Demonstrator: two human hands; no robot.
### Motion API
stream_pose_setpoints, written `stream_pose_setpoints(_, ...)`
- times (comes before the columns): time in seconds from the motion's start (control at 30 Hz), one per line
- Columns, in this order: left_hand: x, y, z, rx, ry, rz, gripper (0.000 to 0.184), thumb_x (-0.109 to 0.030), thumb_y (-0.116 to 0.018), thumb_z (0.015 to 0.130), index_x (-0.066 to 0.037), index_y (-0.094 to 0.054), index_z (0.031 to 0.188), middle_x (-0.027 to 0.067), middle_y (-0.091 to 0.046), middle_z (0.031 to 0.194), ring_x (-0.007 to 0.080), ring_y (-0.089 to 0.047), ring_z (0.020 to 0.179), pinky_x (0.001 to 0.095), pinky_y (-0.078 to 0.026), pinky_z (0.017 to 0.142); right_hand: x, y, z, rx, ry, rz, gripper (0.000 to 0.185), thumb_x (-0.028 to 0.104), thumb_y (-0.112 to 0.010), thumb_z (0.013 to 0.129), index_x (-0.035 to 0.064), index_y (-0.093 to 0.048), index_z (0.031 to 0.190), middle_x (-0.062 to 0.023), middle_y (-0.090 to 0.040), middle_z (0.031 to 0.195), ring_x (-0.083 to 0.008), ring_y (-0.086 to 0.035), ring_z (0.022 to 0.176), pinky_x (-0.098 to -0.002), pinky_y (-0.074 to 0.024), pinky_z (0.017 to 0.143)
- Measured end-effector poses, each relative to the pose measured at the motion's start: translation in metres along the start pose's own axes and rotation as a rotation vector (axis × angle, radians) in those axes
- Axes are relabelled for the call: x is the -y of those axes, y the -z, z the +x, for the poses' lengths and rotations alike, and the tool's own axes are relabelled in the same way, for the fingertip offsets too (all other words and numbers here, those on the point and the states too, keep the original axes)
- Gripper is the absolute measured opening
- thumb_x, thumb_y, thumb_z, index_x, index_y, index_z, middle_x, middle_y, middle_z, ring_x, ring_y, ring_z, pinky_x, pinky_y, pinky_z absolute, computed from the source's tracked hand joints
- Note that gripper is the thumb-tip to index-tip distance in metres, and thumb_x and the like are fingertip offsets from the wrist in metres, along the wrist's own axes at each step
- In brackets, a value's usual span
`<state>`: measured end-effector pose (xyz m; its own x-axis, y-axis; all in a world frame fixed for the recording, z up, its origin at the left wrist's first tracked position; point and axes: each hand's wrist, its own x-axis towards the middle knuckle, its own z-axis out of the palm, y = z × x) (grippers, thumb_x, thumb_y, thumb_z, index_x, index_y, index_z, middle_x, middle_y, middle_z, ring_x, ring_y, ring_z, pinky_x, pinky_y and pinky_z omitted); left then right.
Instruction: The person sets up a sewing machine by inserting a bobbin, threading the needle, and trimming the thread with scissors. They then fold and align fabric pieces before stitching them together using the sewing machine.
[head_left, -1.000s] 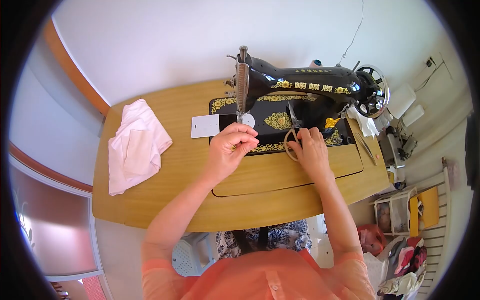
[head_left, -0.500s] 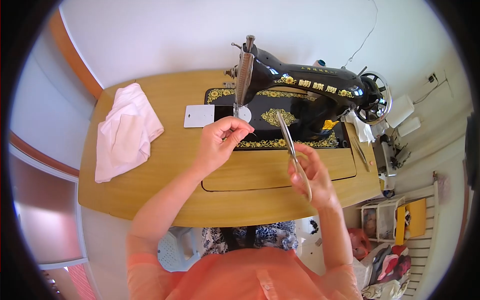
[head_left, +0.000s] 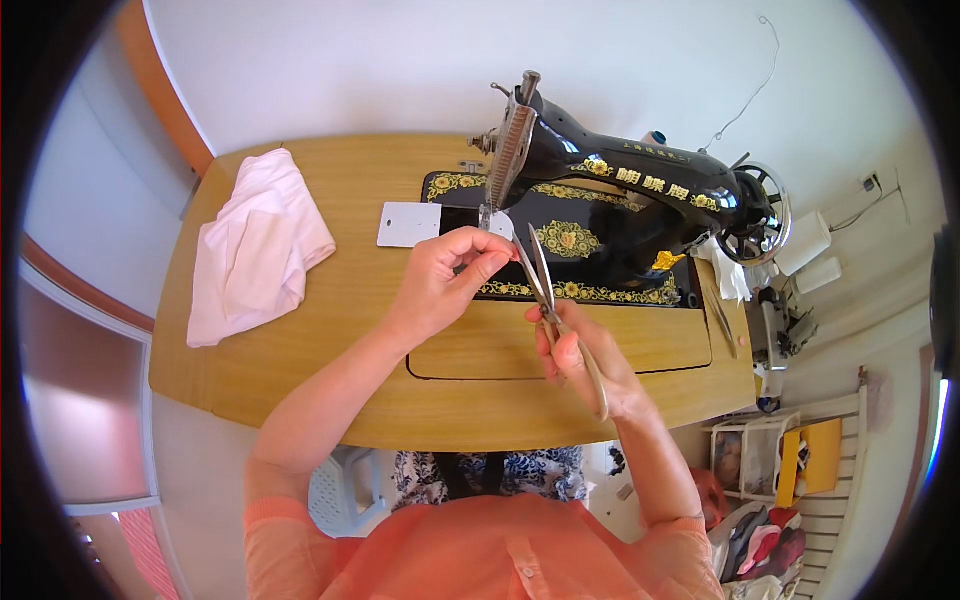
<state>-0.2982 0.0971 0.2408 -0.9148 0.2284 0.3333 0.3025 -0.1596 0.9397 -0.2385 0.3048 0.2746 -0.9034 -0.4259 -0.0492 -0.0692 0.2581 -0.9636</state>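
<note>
Between the left hand (head_left: 448, 285) and the right hand (head_left: 590, 355), the scissors (head_left: 547, 298) are positioned with the blades parted in a narrow V, partly over the front of the machine bed (head_left: 566, 239). Long axis: oblique, from the handles, close to the person and to the right, to the blade tips, farther out and to the left. Right hand: curled around the handles, blades projecting forward of the grip; which fingers pass through the loops cannot be told. Left hand: thumb and forefinger pressed together at the tips; whatever they may pinch is too small to tell. The left fingertips lie just beside the left blade, slightly short of its tip; contact cannot be confirmed. Beyond both hands stands the sewing machine (head_left: 600, 145). Pink cloth (head_left: 265, 240): on the tabletop (head_left: 300, 390) to the left, well apart from the scissors.
</note>
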Motion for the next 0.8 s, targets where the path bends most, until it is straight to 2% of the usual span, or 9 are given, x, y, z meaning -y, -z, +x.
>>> stream_pose_setpoints(0.1,-0.001,0.000,0.000,-0.018,-0.020,0.055,0.009,-0.002,-0.059,0.091,0.003,-0.063,0.096,0.0074,-0.066,0.096,0.0120,-0.061,0.090,0.0254,-0.050,0.081,0.011,-0.003,0.003,-0.022,-0.034,-0.115,0.073,0.064,-0.047,0.088,-0.0039,-0.051,0.113,-0.0069,-0.049,0.068,-0.0177,-0.047,0.063,-0.0324,-0.0385,0.058)
stream_pose_setpoints(0.3,-0.005,0.001,0.000,-0.024,-0.109,0.195,0.007,-0.002,-0.061,0.088,0.004,-0.064,0.091,0.0074,-0.066,0.092,0.0115,-0.060,0.083,0.0248,-0.050,0.076,0.020,-0.003,0.006,-0.028,-0.029,-0.290,0.073,0.064,-0.048,0.087,-0.0057,-0.052,0.108,-0.0090,-0.046,0.060,-0.0204,-0.046,0.057,-0.0342,-0.0377,0.055)
stream_pose_setpoints(0.43,-0.004,0.001,0.000,-0.016,-0.157,0.221,0.007,-0.002,-0.062,0.088,0.004,-0.065,0.089,0.0084,-0.066,0.090,0.0120,-0.061,0.081,0.0248,-0.050,0.075,0.020,-0.003,0.007,-0.025,-0.010,-0.353,0.072,0.064,-0.048,0.087,-0.0060,-0.052,0.105,-0.0130,-0.048,0.059,-0.0250,-0.049,0.057,-0.0367,-0.0388,0.055)
stream_pose_setpoints(0.8,-0.003,0.000,0.000,-0.011,-0.125,0.225,0.004,0.001,-0.062,0.086,0.004,-0.065,0.087,0.0089,-0.066,0.088,0.0129,-0.062,0.081,0.0252,-0.051,0.074,0.021,-0.006,0.007,-0.036,0.054,-0.404,0.065,0.059,-0.049,0.090,-0.0064,-0.052,0.090,-0.0220,-0.053,0.064,-0.0397,-0.055,0.061,-0.0429,-0.0433,0.059)
